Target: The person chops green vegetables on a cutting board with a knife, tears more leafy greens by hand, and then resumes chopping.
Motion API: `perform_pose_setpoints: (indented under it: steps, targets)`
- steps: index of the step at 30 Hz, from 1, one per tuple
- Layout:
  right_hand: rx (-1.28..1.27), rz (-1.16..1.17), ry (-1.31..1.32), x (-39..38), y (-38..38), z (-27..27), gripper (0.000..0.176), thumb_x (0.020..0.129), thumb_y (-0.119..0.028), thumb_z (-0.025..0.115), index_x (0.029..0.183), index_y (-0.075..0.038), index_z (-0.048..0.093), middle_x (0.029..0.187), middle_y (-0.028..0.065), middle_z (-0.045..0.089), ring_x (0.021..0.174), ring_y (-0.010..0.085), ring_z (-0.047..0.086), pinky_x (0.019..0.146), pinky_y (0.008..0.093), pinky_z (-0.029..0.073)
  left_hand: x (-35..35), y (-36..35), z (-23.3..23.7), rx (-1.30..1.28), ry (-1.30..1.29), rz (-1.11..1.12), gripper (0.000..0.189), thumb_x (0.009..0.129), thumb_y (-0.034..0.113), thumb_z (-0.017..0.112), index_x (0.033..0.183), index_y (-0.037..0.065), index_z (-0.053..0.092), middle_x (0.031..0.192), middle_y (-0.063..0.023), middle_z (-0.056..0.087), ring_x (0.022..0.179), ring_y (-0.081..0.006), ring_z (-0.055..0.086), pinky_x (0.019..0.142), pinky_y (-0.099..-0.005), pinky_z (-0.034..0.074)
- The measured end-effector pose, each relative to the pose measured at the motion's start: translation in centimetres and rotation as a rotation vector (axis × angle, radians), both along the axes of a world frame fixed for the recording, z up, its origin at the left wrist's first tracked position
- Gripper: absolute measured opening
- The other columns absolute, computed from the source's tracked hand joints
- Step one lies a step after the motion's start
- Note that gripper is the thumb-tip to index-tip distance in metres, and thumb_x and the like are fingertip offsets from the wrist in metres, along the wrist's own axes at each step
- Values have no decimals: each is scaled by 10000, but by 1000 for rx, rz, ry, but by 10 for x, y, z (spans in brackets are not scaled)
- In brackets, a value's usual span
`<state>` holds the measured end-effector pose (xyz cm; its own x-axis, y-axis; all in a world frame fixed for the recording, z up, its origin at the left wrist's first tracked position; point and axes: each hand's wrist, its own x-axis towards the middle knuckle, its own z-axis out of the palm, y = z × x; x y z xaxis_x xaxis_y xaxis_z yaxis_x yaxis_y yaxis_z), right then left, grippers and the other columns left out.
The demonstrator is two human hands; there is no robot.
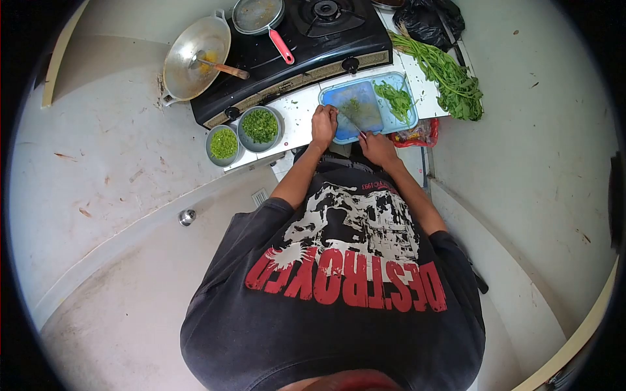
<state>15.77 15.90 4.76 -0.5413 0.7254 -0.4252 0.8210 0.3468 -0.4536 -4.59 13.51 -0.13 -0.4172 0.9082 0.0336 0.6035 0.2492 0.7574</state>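
My right hand (pixel 378 148) is closed around the handle of a knife (pixel 353 123). Its blade slants up and left over a blue cutting board (pixel 372 116). By the blade's far end is my left hand (pixel 324 125), fingers drawn together at the board's left edge; what they grip, if anything, is too small to tell. Finely chopped greens (pixel 351 105) lie on the board beside the blade. To the right, loose green leaves (pixel 394 100) rest in the light-blue tray (pixel 412 83) around the board.
Two grey bowls hold chopped leaves (pixel 259 126) and chopped light-green pieces (pixel 223 143) at the counter's left. Behind stands a black gas stove (pixel 287 72) with a wok (pixel 184 62) and a red-handled pan (pixel 255 14). Leafy stalks (pixel 450 78) and a black plastic bag (pixel 427 19) lie right.
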Motion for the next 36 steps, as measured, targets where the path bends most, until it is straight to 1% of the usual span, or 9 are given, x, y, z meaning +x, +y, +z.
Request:
perform_pose_setpoints:
  steps: [5, 11, 14, 17, 20, 23, 29, 32, 36]
  targets:
    - [6, 6, -18, -2, -2, 3, 440, 997, -392, 491, 959, 16, 651, 800, 278, 686, 775, 456, 693, 729, 548, 555, 0, -1, 4, -9, -20, -8, 76, 872, 32, 655, 912, -12, 702, 843, -209, 638, 750, -371, 647, 710, -443, 517]
    - [-4, 22, -18, -7, 0, 1, 440, 1001, -375, 485, 952, 32, 645, 807, 283, 688, 775, 462, 694, 717, 548, 558, -4, -3, 1, 33, -14, -71, 102, 866, 16, 648, 942, -11, 709, 857, -209, 640, 774, -397, 645, 743, -448, 527]
    - [9, 27, -13, -10, -1, 2, 453, 1015, -378, 468, 963, 43, 629, 815, 288, 685, 781, 473, 686, 717, 557, 553, -4, -7, -3, 123, 17, -52, 113, 860, 12, 651, 951, -2, 716, 866, -205, 643, 791, -388, 651, 752, -438, 530]
    - [7, 6, -22, -12, 0, -3, 453, 1014, -382, 467, 967, 39, 627, 820, 284, 686, 789, 471, 686, 724, 557, 553, -6, -6, 0, 145, -15, -11, 117, 855, 1, 625, 926, -13, 717, 918, -211, 636, 820, -388, 654, 763, -446, 535]
    - [10, -8, -14, -13, 1, -1, 458, 1014, -389, 468, 968, 39, 627, 819, 284, 685, 795, 470, 685, 729, 557, 552, -7, -4, -1, 65, -83, 20, 103, 845, -2, 631, 891, -10, 723, 892, -197, 638, 794, -358, 658, 749, -426, 533]
    - [16, -32, -6, -10, -1, -6, 458, 1011, -389, 469, 976, 38, 631, 821, 286, 684, 799, 465, 688, 736, 554, 552, -8, -2, 3, 11, -56, 14, 86, 831, 13, 673, 896, -9, 724, 857, -190, 658, 781, -327, 661, 731, -397, 526]
    - [-1, -29, -33, -10, -4, 0, 452, 1006, -382, 469, 997, 39, 635, 826, 288, 687, 800, 462, 693, 745, 552, 553, -9, -1, 3, 51, -169, 57, 104, 839, 64, 677, 904, -5, 722, 848, -185, 683, 778, -315, 677, 746, -394, 529]
    - [-16, -11, -37, -13, -7, 5, 447, 1006, -378, 469, 999, 38, 632, 820, 287, 688, 800, 461, 693, 745, 552, 553, -14, -2, 5, 12, -87, 4, 108, 842, 74, 684, 907, 0, 728, 851, -191, 689, 789, -313, 685, 750, -386, 533]
    - [1, -10, -40, -16, -8, 6, 438, 1003, -371, 474, 988, 37, 633, 820, 287, 690, 788, 460, 695, 738, 549, 555, -16, 0, 5, -20, -84, -1, 114, 840, 81, 686, 908, 5, 738, 848, -192, 689, 796, -317, 686, 753, -388, 534]
